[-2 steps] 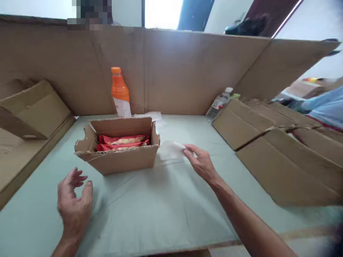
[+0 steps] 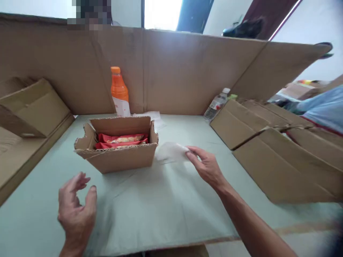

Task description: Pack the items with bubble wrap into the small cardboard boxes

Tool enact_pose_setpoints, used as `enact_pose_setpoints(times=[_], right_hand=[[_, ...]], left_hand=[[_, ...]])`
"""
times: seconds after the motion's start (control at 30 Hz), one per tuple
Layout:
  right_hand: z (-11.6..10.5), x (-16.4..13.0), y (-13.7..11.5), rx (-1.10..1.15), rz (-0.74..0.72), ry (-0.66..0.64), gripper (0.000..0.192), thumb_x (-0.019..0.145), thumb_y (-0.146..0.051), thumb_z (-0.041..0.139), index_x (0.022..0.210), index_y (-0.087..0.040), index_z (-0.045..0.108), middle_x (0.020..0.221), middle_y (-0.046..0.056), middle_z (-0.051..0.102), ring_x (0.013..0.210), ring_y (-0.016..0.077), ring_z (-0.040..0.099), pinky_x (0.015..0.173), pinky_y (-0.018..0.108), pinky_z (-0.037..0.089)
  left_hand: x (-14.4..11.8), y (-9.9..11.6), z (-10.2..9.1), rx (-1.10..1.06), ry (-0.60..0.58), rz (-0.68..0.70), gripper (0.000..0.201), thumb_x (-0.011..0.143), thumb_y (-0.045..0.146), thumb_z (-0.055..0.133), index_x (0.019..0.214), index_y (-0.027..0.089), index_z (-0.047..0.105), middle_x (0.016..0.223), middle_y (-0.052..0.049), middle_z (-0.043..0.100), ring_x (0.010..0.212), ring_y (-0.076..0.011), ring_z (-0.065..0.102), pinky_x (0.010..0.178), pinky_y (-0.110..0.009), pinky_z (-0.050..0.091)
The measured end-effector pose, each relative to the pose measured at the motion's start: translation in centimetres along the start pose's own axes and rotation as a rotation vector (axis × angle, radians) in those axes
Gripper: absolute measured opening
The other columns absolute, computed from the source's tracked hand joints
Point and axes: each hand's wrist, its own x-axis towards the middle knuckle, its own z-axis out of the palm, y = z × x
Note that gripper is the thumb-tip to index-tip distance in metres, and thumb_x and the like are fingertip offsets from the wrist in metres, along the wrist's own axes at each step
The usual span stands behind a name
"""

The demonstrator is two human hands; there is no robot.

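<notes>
My right hand [image 2: 205,164] pinches the edge of a thin white sheet [image 2: 171,151], which looks like a tissue and is blurred by motion. The sheet trails leftward, close to the right end of an open cardboard box [image 2: 125,160]. Inside that box lie red packets [image 2: 122,139] with a pale printed pattern. Over the table left of centre, my left hand [image 2: 76,203] is held with thumb and fingers apart, nothing between them. It is in front of the box and does not touch it.
An orange bottle [image 2: 119,91] stands behind the box, beside another white sheet [image 2: 150,115]. A clear plastic bottle [image 2: 216,104] leans by the cardboard boxes [image 2: 286,164] at right. Cardboard panels [image 2: 182,71] wall the back; more cardboard [image 2: 34,107] stands at left.
My right hand has moved slightly right and toward me, drawing the white sheet with it. My left hand has shifted a little toward me, still open.
</notes>
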Motion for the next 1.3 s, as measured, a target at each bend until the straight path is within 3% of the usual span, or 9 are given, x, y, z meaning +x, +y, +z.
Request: enact_pose_setpoints(times=[0.17, 0.3, 0.4, 0.53, 0.63, 0.73, 0.93, 1.07, 1.3], right_hand=[[-3.7, -3.3, -3.5, 0.197, -0.016, -0.066, 0.019, 0.089, -0.036, 0.067, 0.098, -0.024, 0.078, 0.09, 0.003, 0.078, 0.076, 0.0184, 0.071, 0.064, 0.026, 0.056], [-5.6, -5.1, -5.1, 0.439, 0.059, -0.205, 0.018, 0.089, -0.037, 0.071, 0.101, -0.027, 0.079, 0.086, 0.002, 0.077, 0.072, 0.0163, 0.069, 0.058, 0.023, 0.055], [-5.9, -5.8, -5.2, 0.585, 0.143, -0.276, 0.021, 0.087, -0.04, 0.073, 0.101, -0.026, 0.078, 0.087, 0.003, 0.076, 0.073, 0.0166, 0.068, 0.06, 0.024, 0.054], [-3.6, -5.2, -3.0, 0.625, 0.318, -0.337, 0.032, 0.084, -0.046, 0.074, 0.104, -0.022, 0.076, 0.088, 0.005, 0.076, 0.072, 0.0161, 0.066, 0.062, 0.027, 0.053], [-1.0, -4.4, 0.3, 0.526, 0.411, -0.224, 0.037, 0.08, -0.047, 0.075, 0.104, -0.02, 0.074, 0.094, 0.006, 0.075, 0.08, 0.0178, 0.067, 0.07, 0.03, 0.053], [0.5, -4.9, 3.0, 0.393, 0.409, -0.071, 0.035, 0.082, -0.046, 0.072, 0.106, -0.021, 0.072, 0.107, 0.008, 0.074, 0.096, 0.0218, 0.068, 0.085, 0.036, 0.054], [0.8, -8.6, 2.1, 0.181, 0.018, -0.274, 0.021, 0.092, -0.035, 0.063, 0.109, -0.025, 0.071, 0.117, 0.008, 0.072, 0.11, 0.0234, 0.066, 0.093, 0.04, 0.054], [2.7, -10.1, 1.0, -0.096, -0.281, -0.409, 0.032, 0.089, -0.03, 0.067, 0.121, -0.024, 0.067, 0.136, 0.012, 0.063, 0.125, 0.0293, 0.058, 0.102, 0.05, 0.049], [5.3, -9.4, 2.1, -0.312, -0.384, -0.365, 0.024, 0.094, -0.016, 0.053, 0.109, -0.02, 0.072, 0.121, 0.011, 0.073, 0.11, 0.028, 0.066, 0.092, 0.047, 0.05]], left_hand=[[-3.7, 6.2, 1.0, -0.124, -0.238, 0.26, 0.057, 0.087, 0.018, 0.064, 0.142, 0.021, 0.049, 0.137, -0.014, 0.054, 0.126, -0.0271, 0.055, 0.107, -0.044, 0.046], [-4.6, 9.4, 2.3, -0.291, -0.422, 0.221, 0.078, 0.086, 0.018, 0.064, 0.155, 0.024, 0.028, 0.157, -0.015, 0.037, 0.145, -0.0289, 0.038, 0.116, -0.048, 0.037], [-5.3, 10.3, 2.6, -0.468, -0.657, 0.048, 0.082, 0.084, 0.022, 0.067, 0.155, 0.026, 0.027, 0.154, -0.013, 0.044, 0.144, -0.0294, 0.041, 0.116, -0.047, 0.037], [-6.8, 10.5, 2.7, -0.653, -0.976, -0.467, 0.068, 0.086, 0.029, 0.064, 0.15, 0.02, 0.04, 0.13, -0.012, 0.065, 0.114, -0.0245, 0.063, 0.095, -0.033, 0.051], [-7.9, 10.2, 2.7, -0.635, -0.94, -0.775, 0.072, 0.083, 0.031, 0.066, 0.149, 0.015, 0.04, 0.106, -0.009, 0.071, 0.087, -0.0191, 0.066, 0.078, -0.028, 0.052], [-8.3, 9.7, 2.4, -0.636, -0.896, -0.907, 0.079, 0.082, 0.031, 0.066, 0.153, 0.016, 0.034, 0.087, -0.002, 0.068, 0.071, -0.0144, 0.06, 0.068, -0.025, 0.05], [-8.8, 9.1, 1.7, -0.668, -0.887, -0.89, 0.072, 0.083, 0.031, 0.064, 0.149, 0.016, 0.04, 0.083, 0.0, 0.064, 0.073, -0.0133, 0.057, 0.07, -0.023, 0.047], [-9.6, 8.6, 1.7, -0.633, -0.926, -0.863, 0.053, 0.086, 0.034, 0.061, 0.135, 0.016, 0.054, 0.084, 0.0, 0.062, 0.07, -0.0119, 0.053, 0.067, -0.023, 0.046], [-10.5, 8.1, 0.8, -0.535, -0.957, -0.857, 0.03, 0.083, 0.036, 0.059, 0.101, 0.013, 0.066, 0.064, 0.003, 0.051, 0.058, -0.0105, 0.044, 0.056, -0.022, 0.037]])
